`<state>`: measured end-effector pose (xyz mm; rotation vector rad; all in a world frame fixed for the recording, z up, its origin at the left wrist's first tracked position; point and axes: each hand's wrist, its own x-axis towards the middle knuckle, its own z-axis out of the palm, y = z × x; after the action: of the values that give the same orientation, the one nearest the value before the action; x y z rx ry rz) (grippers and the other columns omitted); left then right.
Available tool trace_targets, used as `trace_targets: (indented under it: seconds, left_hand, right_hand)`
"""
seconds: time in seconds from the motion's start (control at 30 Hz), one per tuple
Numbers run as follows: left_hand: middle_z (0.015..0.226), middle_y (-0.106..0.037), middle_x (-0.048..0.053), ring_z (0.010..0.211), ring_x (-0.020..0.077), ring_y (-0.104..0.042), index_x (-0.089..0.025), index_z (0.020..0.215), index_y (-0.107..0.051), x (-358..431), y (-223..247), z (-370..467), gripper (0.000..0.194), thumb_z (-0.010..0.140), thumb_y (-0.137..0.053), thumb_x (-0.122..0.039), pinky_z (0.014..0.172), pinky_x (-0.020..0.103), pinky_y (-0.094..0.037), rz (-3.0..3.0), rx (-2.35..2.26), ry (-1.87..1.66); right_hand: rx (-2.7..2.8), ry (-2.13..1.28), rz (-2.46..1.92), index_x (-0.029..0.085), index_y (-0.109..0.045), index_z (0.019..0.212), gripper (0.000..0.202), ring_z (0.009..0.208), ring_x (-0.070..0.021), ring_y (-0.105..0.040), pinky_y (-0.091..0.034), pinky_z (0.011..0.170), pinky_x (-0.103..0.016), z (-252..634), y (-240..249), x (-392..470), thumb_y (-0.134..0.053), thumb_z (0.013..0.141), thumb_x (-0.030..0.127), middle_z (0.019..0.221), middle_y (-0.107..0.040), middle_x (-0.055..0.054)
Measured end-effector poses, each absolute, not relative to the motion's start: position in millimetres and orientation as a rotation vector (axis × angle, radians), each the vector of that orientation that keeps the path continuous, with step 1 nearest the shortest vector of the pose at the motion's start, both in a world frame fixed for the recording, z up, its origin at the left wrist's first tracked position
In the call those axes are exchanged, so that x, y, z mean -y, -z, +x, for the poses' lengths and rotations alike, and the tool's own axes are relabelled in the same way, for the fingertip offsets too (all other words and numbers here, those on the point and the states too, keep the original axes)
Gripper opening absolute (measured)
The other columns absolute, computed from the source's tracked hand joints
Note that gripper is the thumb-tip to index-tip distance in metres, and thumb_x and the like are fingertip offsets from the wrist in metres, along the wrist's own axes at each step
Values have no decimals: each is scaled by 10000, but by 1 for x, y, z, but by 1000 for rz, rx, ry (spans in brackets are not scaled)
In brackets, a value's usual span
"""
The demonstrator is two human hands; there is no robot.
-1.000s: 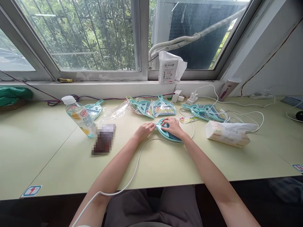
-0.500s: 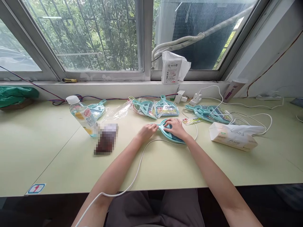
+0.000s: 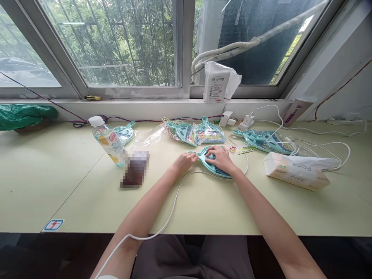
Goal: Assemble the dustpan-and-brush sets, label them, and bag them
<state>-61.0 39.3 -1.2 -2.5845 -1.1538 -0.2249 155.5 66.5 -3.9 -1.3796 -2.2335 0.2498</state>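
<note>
A teal dustpan with a small brush [image 3: 213,167] lies flat on the table, its handle pointing to the upper left. My left hand [image 3: 186,161] is closed on the end of that handle. From the right, my right hand [image 3: 220,158] reaches over the middle of the set, its thumb and fingers curled round the brush part near the handle. A colourful card [image 3: 241,150] lies just beyond my right hand. Behind my hands are teal sets in clear wrap [image 3: 209,132]. A white cable [image 3: 176,197] passes below the set and over my left forearm.
A bottle [image 3: 108,142] and a blurred item [image 3: 135,169] are at the left. At the right are a tissue pack [image 3: 296,170], more wrapped sets [image 3: 264,140] and looped white cables. A boxed item [image 3: 216,83] stands on the window sill, with a yellow cutter [image 3: 93,98] further left.
The view has shifted slightly, so everything appears a little further right. Both hands keep the same hold on the teal set.
</note>
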Motion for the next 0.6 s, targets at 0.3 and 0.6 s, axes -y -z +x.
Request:
trace_targets:
  seconds: [0.3, 0.6]
  left_hand:
    - [907, -652, 73, 875, 191, -629, -159, 1014, -625, -41, 11, -65, 260, 908, -401, -78, 798, 319, -486, -2556, 1074, 423]
    - [1445, -405, 142, 1303, 268, -434, -231, 1410, -331, -30, -8, -41, 573, 891, -527, -373, 1092, 452, -339, -2456, 1556, 2077]
  right_hand:
    - [2246, -138, -1318, 250, -687, 785, 164, 1121, -270, -515, -121, 1095, -548, 155, 5, -66, -612, 791, 396, 1086, -644, -32]
    - [1854, -121, -1379, 227, -681, 815, 272, 1027, -270, -544, -322, 897, -425, 143, -17, -56, -590, 799, 482, 1024, -648, -63]
